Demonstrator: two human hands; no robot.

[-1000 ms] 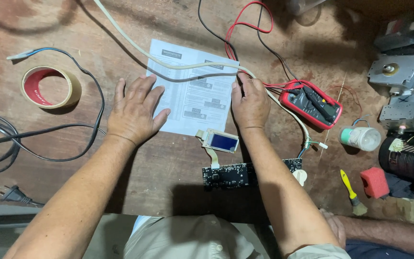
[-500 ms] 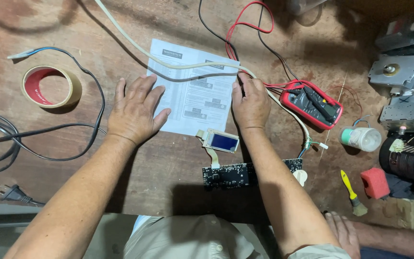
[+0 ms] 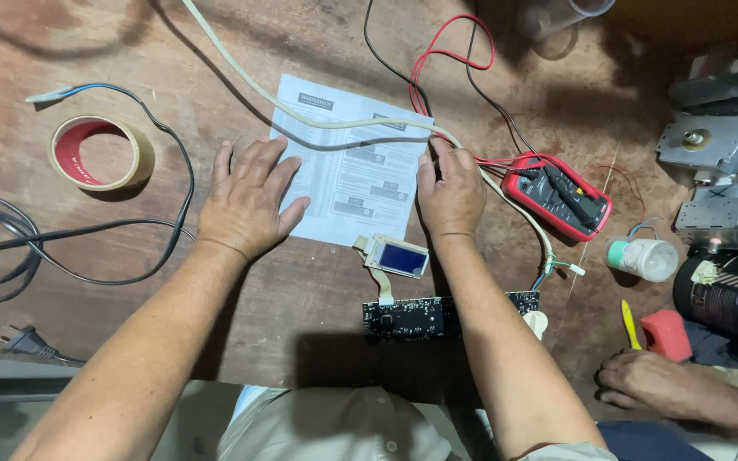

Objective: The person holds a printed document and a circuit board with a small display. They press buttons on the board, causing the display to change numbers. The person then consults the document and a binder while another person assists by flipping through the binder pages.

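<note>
A white printed sheet (image 3: pixel 354 166) lies flat on the brown wooden table (image 3: pixel 318 290). My left hand (image 3: pixel 248 198) rests palm down on the sheet's left edge, fingers spread. My right hand (image 3: pixel 450 195) presses on its right edge, fingers together, touching a white cable (image 3: pixel 301 115) that runs across the sheet. Neither hand holds anything. Below the sheet lies a small blue display (image 3: pixel 399 256), joined by a ribbon to a black circuit board (image 3: pixel 424 316), which my right forearm partly covers.
A red multimeter (image 3: pixel 561 198) with red and black leads lies right of my right hand. A tape roll (image 3: pixel 100 154), black cords and a plug (image 3: pixel 23 341) lie left. Metal parts, a white bottle (image 3: pixel 647 258) and another person's hand (image 3: pixel 642 384) are at the right.
My hands stay in place on the sheet. The other person's hand at the lower right has shifted slightly along the table edge.
</note>
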